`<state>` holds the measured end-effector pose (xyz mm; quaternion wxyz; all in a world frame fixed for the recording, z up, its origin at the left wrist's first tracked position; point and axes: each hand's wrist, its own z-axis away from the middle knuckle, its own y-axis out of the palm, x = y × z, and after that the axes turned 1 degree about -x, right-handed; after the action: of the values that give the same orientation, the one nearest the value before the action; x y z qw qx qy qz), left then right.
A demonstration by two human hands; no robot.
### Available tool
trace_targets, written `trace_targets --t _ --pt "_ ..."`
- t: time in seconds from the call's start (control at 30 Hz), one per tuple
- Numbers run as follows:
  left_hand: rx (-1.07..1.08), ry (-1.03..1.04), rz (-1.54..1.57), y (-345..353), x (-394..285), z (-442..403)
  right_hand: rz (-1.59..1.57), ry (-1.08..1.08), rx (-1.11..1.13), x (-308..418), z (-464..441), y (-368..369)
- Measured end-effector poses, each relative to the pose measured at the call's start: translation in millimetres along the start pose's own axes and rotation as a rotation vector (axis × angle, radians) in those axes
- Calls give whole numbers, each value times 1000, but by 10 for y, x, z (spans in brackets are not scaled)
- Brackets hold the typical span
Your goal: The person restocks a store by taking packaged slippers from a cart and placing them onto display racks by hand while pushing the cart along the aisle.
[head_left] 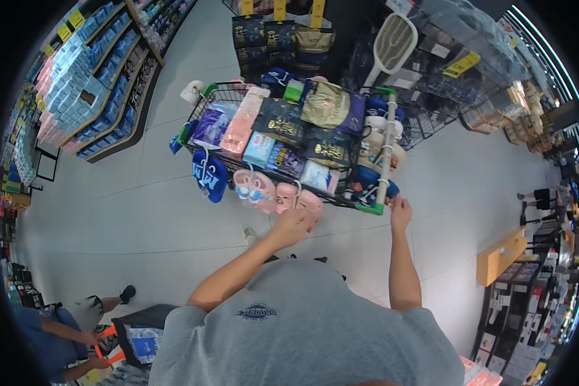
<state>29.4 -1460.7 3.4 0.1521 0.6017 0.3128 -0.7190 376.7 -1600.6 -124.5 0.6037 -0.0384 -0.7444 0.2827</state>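
Note:
A shopping cart [385,161] in front of me is full of packs, with clogs hung along its outside. My left hand [293,229] is at the near side, its fingers closed at the lower edge of a pink clog [310,204]. Beside that hang another pink clog with blue bows [254,190] and a blue clog [210,175]. My right hand [401,212] is just off the green corner of the cart handle, fingers drawn together beside a dark blue clog [392,188]. What those fingers hold, if anything, is hidden.
Black and gold snack bags [282,119] and tissue packs [258,149] fill the cart. Behind it hang more bags and an electric swatter [394,44]. Stocked shelves [119,83] stand at left. A person with a trolley basket [138,341] is at lower left.

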Motion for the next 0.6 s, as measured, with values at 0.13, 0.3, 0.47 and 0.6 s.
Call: trace_targets --t 0.13,0.3,0.47,0.6 --pt "-281 -247 80 -1360 832 491 399 -57 -222 696 -59 606" --pt "-596 -479 60 -2542 1272 1127 557 100 -211 860 -8 771" --pt "-717 -554 116 -2778 1506 1220 751 143 -226 1124 162 892" --pt "-672 -503 108 -2812 1501 945 810 189 -204 1093 116 927"
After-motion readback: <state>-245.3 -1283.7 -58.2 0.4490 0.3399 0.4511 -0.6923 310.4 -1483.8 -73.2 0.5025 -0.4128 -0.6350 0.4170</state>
